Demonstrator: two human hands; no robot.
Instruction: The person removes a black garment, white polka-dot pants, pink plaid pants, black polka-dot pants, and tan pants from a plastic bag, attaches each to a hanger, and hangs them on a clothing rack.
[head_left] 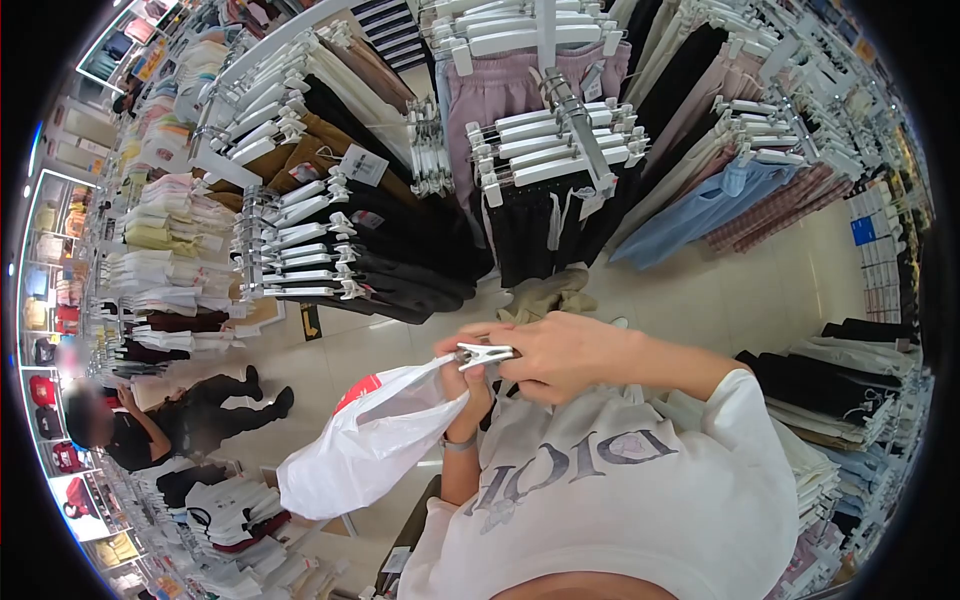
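In front of my chest my two hands meet. My right hand point(555, 352) is closed, its fingers pinching a white clip point(485, 355) like those on the trouser hangers. Just below the clip my left hand point(472, 390) is closed on the gathered top of a white plastic bag point(350, 450), its fingertips close to the clip. The bag has a red patch and hangs out to the left. Beyond my hands, a khaki garment point(552, 297) shows low down, partly hidden by my right hand.
Racks of trousers stand ahead, with black trousers point(400, 255), lilac trousers point(490, 90) and blue trousers point(700, 210) on white clip hangers point(560, 145). Another person point(190, 415) in dark clothes is at the left. Folded clothes point(840, 390) lie at right, above the tiled floor point(770, 285).
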